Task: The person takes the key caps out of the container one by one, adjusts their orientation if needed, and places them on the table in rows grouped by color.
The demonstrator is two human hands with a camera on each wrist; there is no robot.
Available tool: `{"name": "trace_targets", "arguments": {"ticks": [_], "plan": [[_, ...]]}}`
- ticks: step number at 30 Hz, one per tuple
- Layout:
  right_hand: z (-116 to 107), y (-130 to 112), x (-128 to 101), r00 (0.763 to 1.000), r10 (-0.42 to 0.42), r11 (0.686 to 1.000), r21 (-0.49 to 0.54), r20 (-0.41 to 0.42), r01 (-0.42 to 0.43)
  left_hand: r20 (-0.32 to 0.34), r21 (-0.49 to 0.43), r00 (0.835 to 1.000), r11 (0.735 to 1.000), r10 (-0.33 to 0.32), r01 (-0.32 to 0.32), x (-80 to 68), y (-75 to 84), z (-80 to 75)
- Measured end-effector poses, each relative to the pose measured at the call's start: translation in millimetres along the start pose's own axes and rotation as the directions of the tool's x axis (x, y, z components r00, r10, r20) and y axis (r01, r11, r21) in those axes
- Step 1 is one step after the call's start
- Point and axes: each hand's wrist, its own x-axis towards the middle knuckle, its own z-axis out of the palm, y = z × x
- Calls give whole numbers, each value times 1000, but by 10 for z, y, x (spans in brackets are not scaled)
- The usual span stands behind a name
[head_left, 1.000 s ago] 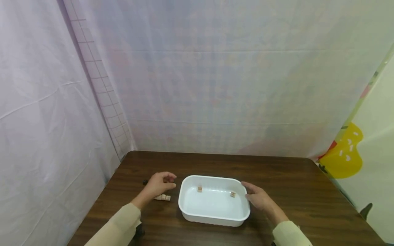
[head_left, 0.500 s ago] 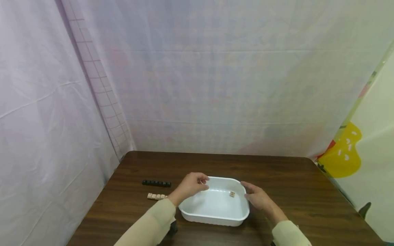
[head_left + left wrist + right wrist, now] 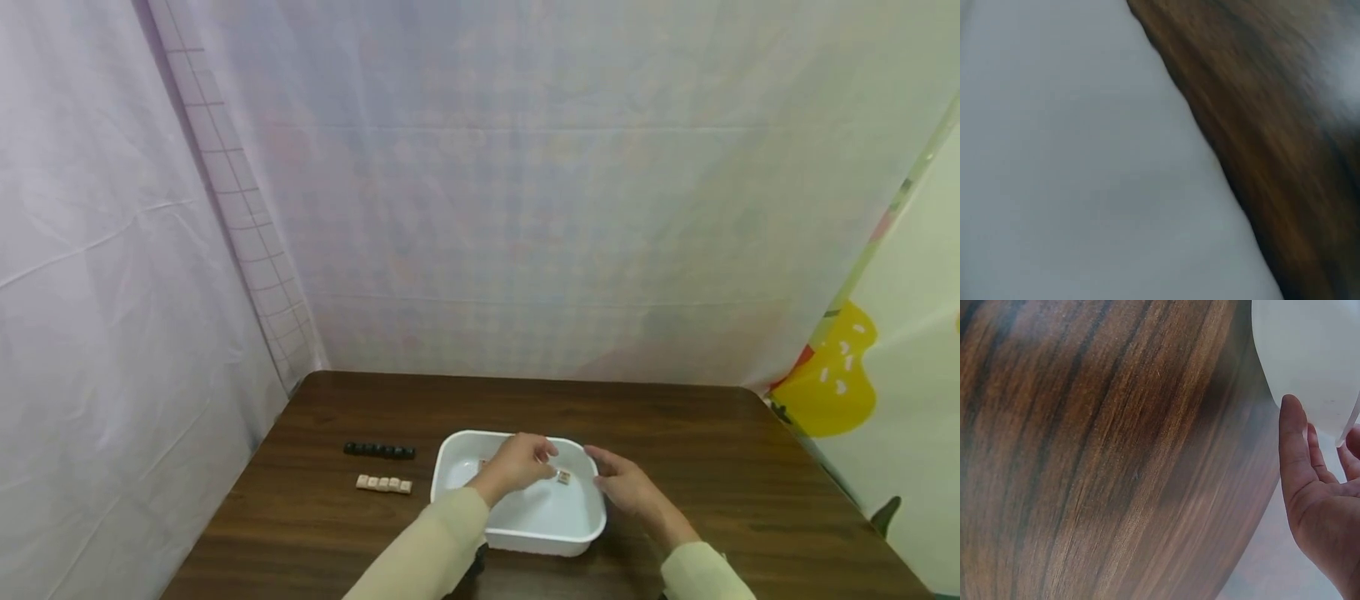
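A white rectangular plastic tray point(image 3: 536, 546) stands on the table in the head view. My left hand point(image 3: 517, 460) is over its inside, thumb and fingers apart, fingertips close by a small cream keycap-like block point(image 3: 563, 477). A second such block point(image 3: 483, 463) sits farther left in the tray, partly hidden by that hand. My right hand point(image 3: 632, 487) touches the tray's right end with fairly straight fingers. In the right wrist view, its thumb point(image 3: 1292, 422) lies against the tray's outer wall point(image 3: 1307, 356). The left wrist view shows the tray wall point(image 3: 1097, 150) but no hand.
Left of the tray, a row of several black keycap-like blocks point(image 3: 379, 450) lies behind a row of several cream ones point(image 3: 384, 484). All stand on a dark wood-grain table point(image 3: 675, 417). A pale curtain point(image 3: 525, 208) hangs behind its far edge.
My left hand has moved right, from beside the cream row, past the tray's left block to near its right block. The rows left of the tray are now uncovered. My right hand stays put.
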Motion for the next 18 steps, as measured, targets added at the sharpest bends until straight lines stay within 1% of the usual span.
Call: {"name": "trace_targets", "arguments": {"ticks": [2, 5, 10, 15, 17, 18], "plan": [[2, 2, -9, 1000, -9, 1000, 4, -2, 9, 10, 43, 1000, 999, 19, -19, 30, 8, 63], [8, 9, -18, 1000, -20, 999, 38, -6, 20, 32, 110, 999, 993, 41, -45, 64, 24, 135], [17, 15, -20, 1000, -26, 997, 67, -15, 27, 84, 174, 995, 983, 50, -64, 87, 50, 196], [11, 2, -21, 999, -38, 999, 34, -13, 38, 138, 323, 990, 943, 42, -85, 76, 52, 212], [6, -1, -23, 999, -47, 999, 21, -16, 48, 147, 350, 989, 933, 33, -83, 67, 32, 205], [2, -7, -24, 999, -47, 999, 14, -16, 48, 146, 340, 989, 938, 27, -75, 63, 19, 200]]}}
